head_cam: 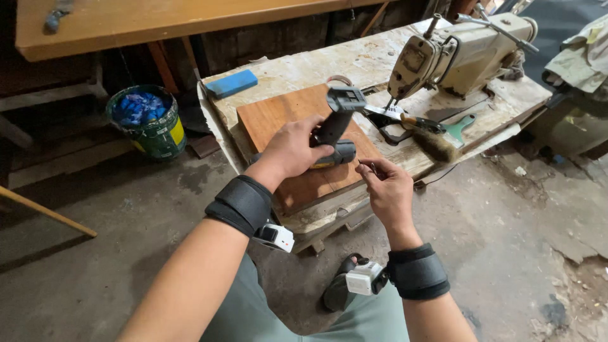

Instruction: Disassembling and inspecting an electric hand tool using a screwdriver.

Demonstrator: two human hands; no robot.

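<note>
the worn, paint-flecked wooden table (354,63) runs off to the right, its near edge just beyond the person's hands, with bare cracked concrete floor (500,234) open below and to the right. lying flat on the table is a reddish-brown wooden board (278,117), one corner hanging over the table's near edge.

the left hand (292,151) is closed firmly round the dark grey cordless drill (337,126), fingers wrapped about its handle, holding it above the board with the battery end turned upward and the body lying sideways. the right hand (387,188) hovers just right of the drill's nose, thumb and forefinger pinched narrow on a small thin dark metal bit (370,168); the other fingers are loosely curled. the bit is near the drill but apart from it.

a flat blue rectangular block (232,83) sits on the table's far left corner. left of the table, on the floor, stands a green round bucket with a yellow label patch (152,126), filled with blue stuff. at the table's far end stands a cream-coloured old sewing machine (456,54), and before it lie a bushy brown brush (434,142) and a teal-handled scraper (459,128). both wrists wear black bands carrying small white devices.
</note>
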